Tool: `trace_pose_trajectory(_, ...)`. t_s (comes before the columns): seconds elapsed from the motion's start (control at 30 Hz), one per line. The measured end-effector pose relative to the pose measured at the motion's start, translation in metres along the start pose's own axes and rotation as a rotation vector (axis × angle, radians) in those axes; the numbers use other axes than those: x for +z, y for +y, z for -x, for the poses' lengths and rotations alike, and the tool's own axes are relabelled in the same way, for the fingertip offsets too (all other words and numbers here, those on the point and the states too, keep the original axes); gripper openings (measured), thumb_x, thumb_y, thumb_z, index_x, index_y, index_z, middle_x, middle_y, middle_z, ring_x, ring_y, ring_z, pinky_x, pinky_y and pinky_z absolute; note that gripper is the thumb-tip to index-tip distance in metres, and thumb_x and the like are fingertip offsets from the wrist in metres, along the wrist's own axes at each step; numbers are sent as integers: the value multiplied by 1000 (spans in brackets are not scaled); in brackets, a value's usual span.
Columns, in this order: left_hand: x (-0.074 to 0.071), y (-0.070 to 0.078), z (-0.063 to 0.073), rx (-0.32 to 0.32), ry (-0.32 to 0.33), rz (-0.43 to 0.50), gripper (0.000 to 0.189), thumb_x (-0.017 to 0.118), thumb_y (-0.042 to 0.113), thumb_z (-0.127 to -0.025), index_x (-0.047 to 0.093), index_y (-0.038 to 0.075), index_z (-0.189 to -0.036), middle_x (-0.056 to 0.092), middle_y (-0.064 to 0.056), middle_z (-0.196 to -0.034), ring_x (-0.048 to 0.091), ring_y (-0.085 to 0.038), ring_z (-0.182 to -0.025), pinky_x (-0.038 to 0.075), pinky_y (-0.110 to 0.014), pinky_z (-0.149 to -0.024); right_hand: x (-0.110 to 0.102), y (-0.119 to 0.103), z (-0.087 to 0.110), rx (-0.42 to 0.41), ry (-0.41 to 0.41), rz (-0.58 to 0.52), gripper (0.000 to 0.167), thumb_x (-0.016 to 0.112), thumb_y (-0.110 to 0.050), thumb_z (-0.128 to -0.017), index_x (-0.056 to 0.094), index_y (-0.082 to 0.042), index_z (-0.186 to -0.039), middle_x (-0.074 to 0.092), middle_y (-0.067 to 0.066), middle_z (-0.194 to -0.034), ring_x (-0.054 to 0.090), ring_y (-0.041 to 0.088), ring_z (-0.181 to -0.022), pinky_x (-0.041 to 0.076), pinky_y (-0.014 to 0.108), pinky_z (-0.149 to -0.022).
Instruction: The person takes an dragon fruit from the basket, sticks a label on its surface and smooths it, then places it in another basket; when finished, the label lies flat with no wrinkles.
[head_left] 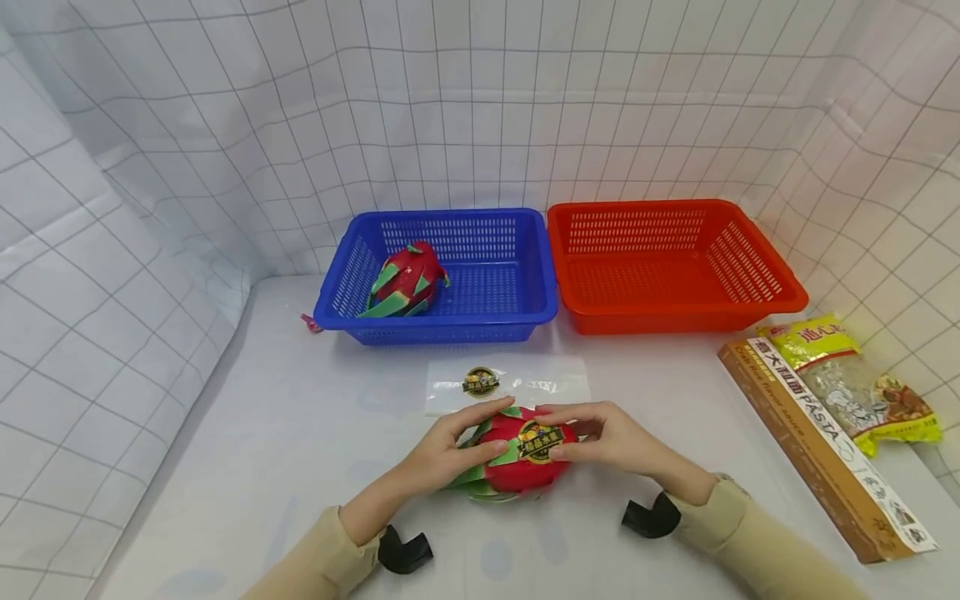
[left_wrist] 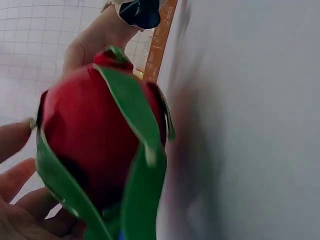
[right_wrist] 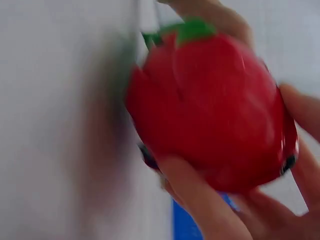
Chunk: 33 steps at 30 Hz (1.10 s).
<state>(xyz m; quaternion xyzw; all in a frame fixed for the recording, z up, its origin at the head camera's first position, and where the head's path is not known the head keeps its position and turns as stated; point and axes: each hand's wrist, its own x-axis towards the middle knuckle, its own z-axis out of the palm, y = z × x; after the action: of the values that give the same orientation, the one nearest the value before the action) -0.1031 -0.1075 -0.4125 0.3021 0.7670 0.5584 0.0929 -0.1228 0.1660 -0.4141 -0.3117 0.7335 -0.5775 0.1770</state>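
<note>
A red dragon fruit (head_left: 517, 477) with green scales is held between both hands in the head view, low over the white table or on it. My left hand (head_left: 442, 454) grips its leafy left end, with the thumb across the near side. On the right end, my right hand (head_left: 615, 437) holds it, thumb beside a round black-and-gold label (head_left: 540, 442) on the skin. Just behind lies a clear plastic strip (head_left: 551, 382) bearing a similar label (head_left: 481, 382). Both wrist views show the fruit (left_wrist: 95, 130) close up, fingers (right_wrist: 200, 200) around it.
Behind the hands stand a blue basket (head_left: 450, 320), with another dragon fruit (head_left: 411, 279) inside, and a red basket (head_left: 675, 321). To the right lie a pasta box (head_left: 825, 450) and a yellow food bag (head_left: 847, 383). A small pink wrapped item (head_left: 311, 323) is left of the blue basket.
</note>
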Motion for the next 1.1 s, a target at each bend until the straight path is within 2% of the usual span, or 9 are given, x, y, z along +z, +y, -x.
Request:
trace_pose_trajectory(0.1, -10, 7, -12, 35, 0, -4, 42, 57, 15, -94, 50, 9, -135, 51, -9, -135, 47, -20, -123, 36, -49, -100, -34, -12, 6, -8, -79, -30, 38, 69, -5, -84, 63, -6, -122, 58, 8, -128, 62, 20, -99, 53, 35, -76)
trace_pose_trajectory(0.17, -20, 14, -24, 61, 46, -5, 34, 55, 13, -95, 56, 7, -129, 57, -10, -128, 52, -20, -116, 40, -45, -97, -61, -21, 12, -62, -118, -55, 39, 63, 1, -86, 61, -6, -125, 59, 5, -126, 59, 20, -101, 53, 36, -78)
trace_pose_trajectory(0.27, -36, 26, -47, 82, 157, -17, 25, 55, 11, -95, 62, 6, -119, 63, -10, -116, 57, -19, -107, 44, -39, -92, -103, -36, 21, -126, -68, -108, 42, 54, 8, -89, 59, -10, -127, 59, 0, -126, 57, 17, -103, 52, 33, -80)
trace_pose_trajectory(0.37, -44, 35, -72, 77, 236, -46, 22, 58, 15, -94, 64, 5, -113, 66, -8, -109, 59, -18, -101, 46, -36, -90, -137, -49, 26, -127, 112, -231, 43, 46, 10, -92, 58, -10, -129, 59, 0, -124, 56, 15, -104, 51, 28, -79)
trace_pose_trajectory(0.53, -36, 36, -116, 32, 226, -138, 24, 61, 22, -92, 66, 8, -111, 67, -1, -106, 58, -13, -100, 44, -32, -91, -176, -60, 14, 7, 513, -365, 42, 56, -7, -94, 52, -13, -135, 48, 3, -127, 50, 17, -108, 52, 23, -77)
trace_pose_trajectory(0.63, -23, 32, -140, 31, 193, -231, 25, 62, 22, -91, 67, 7, -110, 66, -1, -108, 58, -13, -103, 43, -29, -92, -192, -52, -3, 119, 681, -332, 54, 67, -21, -87, 48, -15, -137, 42, 3, -127, 51, 17, -105, 53, 24, -73)
trace_pose_trajectory(0.73, -10, 26, -160, 62, 158, -391, 25, 62, 21, -90, 68, 9, -111, 65, -2, -109, 56, -15, -104, 41, -27, -92, -202, -34, -20, 233, 756, -141, 64, 70, -34, -83, 45, -16, -140, 43, 7, -128, 53, 14, -97, 53, 22, -70)
trace_pose_trajectory(0.9, 7, 17, -182, 68, 141, -653, 26, 60, 25, -91, 69, 13, -112, 62, -4, -110, 51, -20, -102, 40, -30, -88, -210, -6, -39, 399, 672, 250, 65, 61, -44, -88, 42, -10, -141, 39, 18, -139, 50, 21, -96, 50, 21, -68)
trace_pose_trajectory(1.1, 14, 13, -188, 84, 169, -832, 25, 60, 27, -91, 71, 15, -109, 59, -4, -108, 49, -21, -101, 41, -31, -84, -215, 0, -49, 520, 453, 381, 69, 60, -40, -91, 30, 0, -138, 34, 28, -135, 46, 36, -109, 49, 35, -79)
